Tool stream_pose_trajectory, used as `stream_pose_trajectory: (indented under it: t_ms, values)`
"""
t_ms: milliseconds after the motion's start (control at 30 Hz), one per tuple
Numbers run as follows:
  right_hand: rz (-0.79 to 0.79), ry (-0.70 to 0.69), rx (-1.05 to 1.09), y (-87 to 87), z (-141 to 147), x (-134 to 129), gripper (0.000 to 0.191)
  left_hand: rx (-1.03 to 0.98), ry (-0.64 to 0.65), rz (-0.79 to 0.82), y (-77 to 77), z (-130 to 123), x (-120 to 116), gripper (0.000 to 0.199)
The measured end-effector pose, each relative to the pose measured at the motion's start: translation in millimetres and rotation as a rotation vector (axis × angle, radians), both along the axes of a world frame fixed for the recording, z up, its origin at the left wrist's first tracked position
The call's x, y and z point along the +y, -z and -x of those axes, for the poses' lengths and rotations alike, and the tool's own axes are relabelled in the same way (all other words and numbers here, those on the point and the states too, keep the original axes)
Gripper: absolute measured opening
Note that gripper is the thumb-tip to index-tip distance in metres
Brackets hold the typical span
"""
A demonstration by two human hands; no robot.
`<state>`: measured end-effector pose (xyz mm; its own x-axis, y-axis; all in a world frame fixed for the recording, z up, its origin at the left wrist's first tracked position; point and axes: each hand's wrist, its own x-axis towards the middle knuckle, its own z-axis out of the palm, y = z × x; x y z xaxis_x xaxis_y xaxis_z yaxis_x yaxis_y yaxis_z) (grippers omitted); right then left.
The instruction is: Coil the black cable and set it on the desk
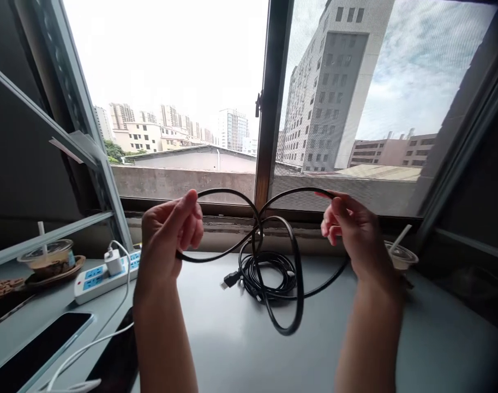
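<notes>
Both hands hold a black cable (299,273) up in front of me, above the table. My left hand (169,232) pinches one side of it between thumb and fingers. On the other side, my right hand (351,224) grips the cable in the same way. Between the hands the cable crosses over itself, and a large loop hangs down from the crossing. Behind that loop lies a coiled black cable (269,273) on the tabletop, with a dark plug (231,279) at its left end. Whether the held cable joins this coil I cannot tell.
On the grey table (216,344), a white power strip (105,278) with a charger and white cord stands left, near a phone (40,352). Lidded cups with straws, one (46,256) left and another (402,255) right, flank my arms. Metal shelf bars (89,109) and a window are ahead.
</notes>
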<state>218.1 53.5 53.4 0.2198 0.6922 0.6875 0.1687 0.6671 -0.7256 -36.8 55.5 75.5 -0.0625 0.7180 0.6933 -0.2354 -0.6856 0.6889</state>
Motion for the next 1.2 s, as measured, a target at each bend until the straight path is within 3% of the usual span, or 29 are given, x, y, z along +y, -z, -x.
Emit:
stream_pose_trajectory:
  t_ms: [233,467,600,700,833,900,1033,1133,1200]
  values:
    - [-0.179,0.141,-0.156,3.2,5,10,0.021,0.229,-0.02,0.01,2.5,-18,1,0.031]
    - [-0.172,0.083,-0.069,3.5,17,14,0.019,0.515,0.098,-0.014,2.4,-29,-4,0.032]
    - [-0.196,0.009,-0.059,4.1,26,17,0.022,0.594,-0.086,-0.037,4.6,-36,-1,0.027]
    - [-0.226,0.022,-0.082,4.4,27,18,0.026,0.584,-0.11,-0.098,6.5,-36,4,0.024]
    - [-0.225,0.043,-0.106,5.4,24,23,0.028,0.587,0.101,-0.018,7.0,-31,7,0.024]
    - [-0.199,0.049,-0.142,7.1,22,29,0.028,0.563,0.117,0.031,6.8,-31,7,0.025]
    - [-0.123,0.214,-0.328,10.8,18,36,0.028,0.338,-0.036,0.122,6.5,-35,10,0.023]
    - [-0.079,0.343,-0.328,9.8,15,25,0.033,0.151,-0.008,0.19,5.0,-37,12,0.023]
    - [0.017,0.282,-0.252,7.9,11,11,0.039,0.058,0.046,0.223,3.1,-37,10,0.023]
